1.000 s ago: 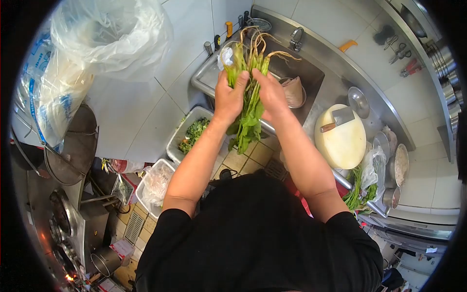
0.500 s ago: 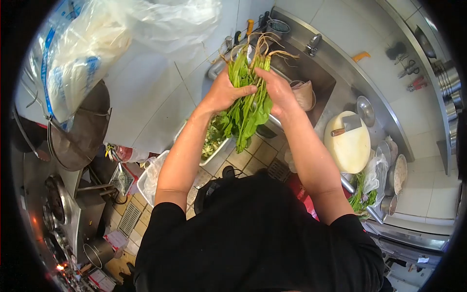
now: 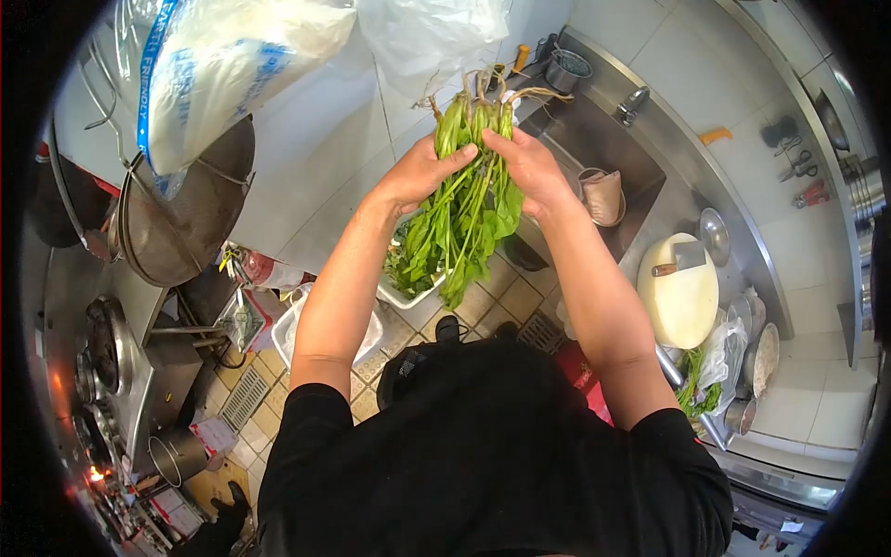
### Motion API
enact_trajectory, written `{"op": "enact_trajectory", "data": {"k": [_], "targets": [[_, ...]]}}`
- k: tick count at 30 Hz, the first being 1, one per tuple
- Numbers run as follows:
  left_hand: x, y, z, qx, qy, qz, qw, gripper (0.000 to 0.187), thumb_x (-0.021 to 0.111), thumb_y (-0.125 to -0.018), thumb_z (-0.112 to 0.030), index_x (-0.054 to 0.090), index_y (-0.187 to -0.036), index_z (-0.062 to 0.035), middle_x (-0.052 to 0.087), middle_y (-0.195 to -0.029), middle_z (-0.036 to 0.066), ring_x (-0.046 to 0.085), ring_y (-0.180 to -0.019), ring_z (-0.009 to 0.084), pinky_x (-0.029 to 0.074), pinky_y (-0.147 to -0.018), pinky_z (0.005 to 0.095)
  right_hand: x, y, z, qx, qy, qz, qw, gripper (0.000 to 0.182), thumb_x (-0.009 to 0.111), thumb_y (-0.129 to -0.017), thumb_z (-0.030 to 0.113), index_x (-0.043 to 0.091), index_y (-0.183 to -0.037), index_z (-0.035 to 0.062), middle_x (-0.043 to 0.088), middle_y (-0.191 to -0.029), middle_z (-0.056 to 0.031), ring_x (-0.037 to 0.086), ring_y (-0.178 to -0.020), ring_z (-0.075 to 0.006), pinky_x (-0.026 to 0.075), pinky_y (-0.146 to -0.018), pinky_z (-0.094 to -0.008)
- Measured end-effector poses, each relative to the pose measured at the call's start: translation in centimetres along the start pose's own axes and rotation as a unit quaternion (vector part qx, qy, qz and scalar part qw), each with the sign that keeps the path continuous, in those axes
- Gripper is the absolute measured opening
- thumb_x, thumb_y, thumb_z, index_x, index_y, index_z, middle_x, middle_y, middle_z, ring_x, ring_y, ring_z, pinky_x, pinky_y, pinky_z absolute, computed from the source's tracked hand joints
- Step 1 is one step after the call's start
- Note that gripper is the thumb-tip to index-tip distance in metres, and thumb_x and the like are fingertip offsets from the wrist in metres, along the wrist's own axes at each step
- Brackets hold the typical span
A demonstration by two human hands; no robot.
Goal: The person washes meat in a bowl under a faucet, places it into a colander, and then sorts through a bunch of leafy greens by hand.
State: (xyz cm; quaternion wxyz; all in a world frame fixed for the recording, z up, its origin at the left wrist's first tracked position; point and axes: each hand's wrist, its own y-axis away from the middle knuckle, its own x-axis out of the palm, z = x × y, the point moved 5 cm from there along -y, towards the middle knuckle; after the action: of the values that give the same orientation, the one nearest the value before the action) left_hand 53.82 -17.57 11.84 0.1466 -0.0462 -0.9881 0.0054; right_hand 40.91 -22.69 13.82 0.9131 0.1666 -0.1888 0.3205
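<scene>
Between my two hands is a bunch of leafy greens (image 3: pixel 469 218), with long pale stems. Its stringy brown roots point away from me and its leaves hang down towards me. My left hand (image 3: pixel 418 174) is closed on the bunch's left side, thumb across the stems. From the right, my right hand (image 3: pixel 534 174) grips it, thumb on top near the root end; its other fingers are partly hidden. Below the leaves is a white basin (image 3: pixel 401 299) with greens in it, partly covered by the bunch.
Behind my right hand is a steel sink (image 3: pixel 640 176) with a tap (image 3: pixel 633 104). A cleaver (image 3: pixel 685 258) lies on a round chopping block (image 3: pixel 682 306) at right. Woks (image 3: pixel 181 232) and large plastic bags (image 3: pixel 251 70) are at left. A flame (image 3: pixel 96 474) burns lower left, near another person's shoe (image 3: pixel 232 501).
The camera view has shifted, so the surroundings sit further right. Both hands still hold the greens, whose leaves now hang lower and more spread over the basin.
</scene>
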Motion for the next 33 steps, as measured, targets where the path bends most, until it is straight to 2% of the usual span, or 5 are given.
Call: {"op": "enact_trajectory", "data": {"k": [12, 18, 28, 31, 33], "targets": [[-2.0, 0.2, -2.4, 0.000, -0.037, 0.002, 0.999, 0.058, 0.070, -0.086, -0.040, 0.053, -0.123, 0.0011, 0.062, -0.113, 0.008, 0.059, -0.101, 0.0146, 0.048, -0.088, 0.0311, 1.9, -1.8, 1.2, -0.014, 0.236, 0.160, 0.958, 0.033, 0.052, -0.099, 0.024, 0.057, -0.120, 0.0002, 0.064, -0.107, -0.0053, 0.060, -0.092, -0.0108, 0.049, -0.080, -0.0270], [-2.7, -0.6, -1.4, 0.032, -0.037, -0.038, 0.998, 0.069, 0.077, -0.079, -0.040, 0.048, -0.128, -0.0011, 0.058, -0.120, 0.009, 0.055, -0.110, 0.0175, 0.045, -0.094, 0.0329, 3.1, -3.4, 0.6, 0.002, 0.263, 0.135, 0.955, 0.063, 0.039, -0.100, 0.046, 0.038, -0.141, -0.0022, 0.046, -0.138, -0.0155, 0.043, -0.126, -0.0220, 0.034, -0.106, -0.0341], [-3.0, -0.7, -0.1, 0.004, 0.054, -0.100, 0.993, 0.051, 0.071, -0.084, -0.022, 0.050, -0.127, -0.0031, 0.061, -0.113, 0.008, 0.058, -0.106, 0.0176, 0.050, -0.088, 0.0332, 1.3, -7.5, -0.3, -0.097, 0.468, 0.168, 0.862, 0.071, 0.029, -0.100, 0.051, 0.042, -0.134, -0.0098, 0.037, -0.141, -0.0278, 0.034, -0.135, -0.0348, 0.025, -0.112, -0.0371], [-3.9, -1.2, 1.4, -0.020, 0.095, -0.124, 0.988, 0.041, 0.068, -0.086, -0.018, 0.054, -0.122, -0.0042, 0.063, -0.106, 0.008, 0.062, -0.096, 0.0179, 0.053, -0.081, 0.0339, 1.0, -7.8, -0.1, -0.108, 0.514, 0.117, 0.843, 0.063, 0.034, -0.100, 0.047, 0.053, -0.125, -0.0078, 0.045, -0.134, -0.0281, 0.042, -0.127, -0.0373, 0.032, -0.107, -0.0391], [-4.4, -1.2, 1.8, -0.061, 0.139, -0.149, 0.977, 0.031, 0.067, -0.087, -0.015, 0.059, -0.114, -0.0035, 0.065, -0.100, 0.008, 0.065, -0.085, 0.0188, 0.054, -0.076, 0.0344, 0.5, -7.3, 2.4, -0.276, 0.578, -0.057, 0.766, 0.046, 0.047, -0.096, 0.039, 0.063, -0.111, -0.0012, 0.055, -0.116, -0.0242, 0.053, -0.110, -0.0384, 0.042, -0.095, -0.0418]]}}
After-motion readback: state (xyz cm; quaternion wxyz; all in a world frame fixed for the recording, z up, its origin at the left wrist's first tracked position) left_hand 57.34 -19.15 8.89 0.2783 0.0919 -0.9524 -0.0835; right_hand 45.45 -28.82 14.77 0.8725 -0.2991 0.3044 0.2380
